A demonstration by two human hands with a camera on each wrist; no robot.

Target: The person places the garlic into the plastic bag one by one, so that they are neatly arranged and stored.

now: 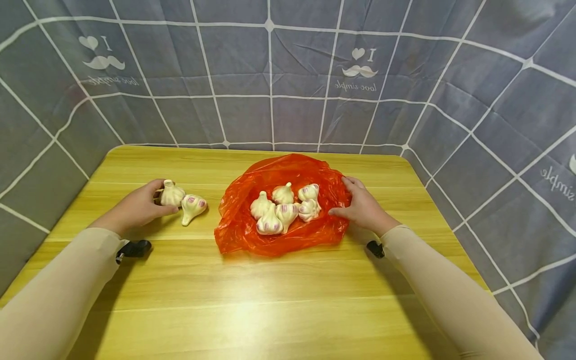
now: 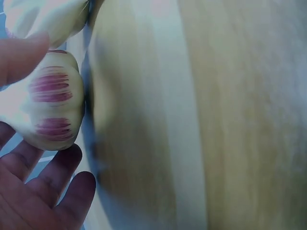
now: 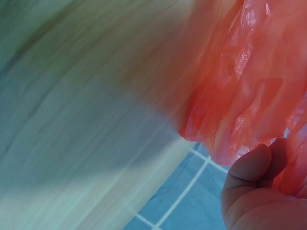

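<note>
At the left of the head view, my left hand (image 1: 143, 201) holds a garlic bulb (image 1: 172, 194) between thumb and fingers, its stem up. A second garlic bulb (image 1: 193, 207) with purple streaks lies right beside it. The left wrist view shows the purple-streaked side of a garlic bulb (image 2: 55, 103) between the thumb (image 2: 21, 57) and the curled fingers. My right hand (image 1: 363, 206) pinches the right edge of a red plastic bag (image 1: 238, 225), spread wide on the table. Several garlic bulbs (image 1: 285, 214) lie clustered inside the bag. Close up, the right wrist view has thumb and finger at the crinkled bag (image 3: 259, 105).
The wooden table (image 1: 252, 310) has rounded far corners. A grey curtain (image 1: 297, 75) with white grid lines hangs behind it and along both sides. Dark wrist camera mounts (image 1: 135, 248) sit under both sleeves.
</note>
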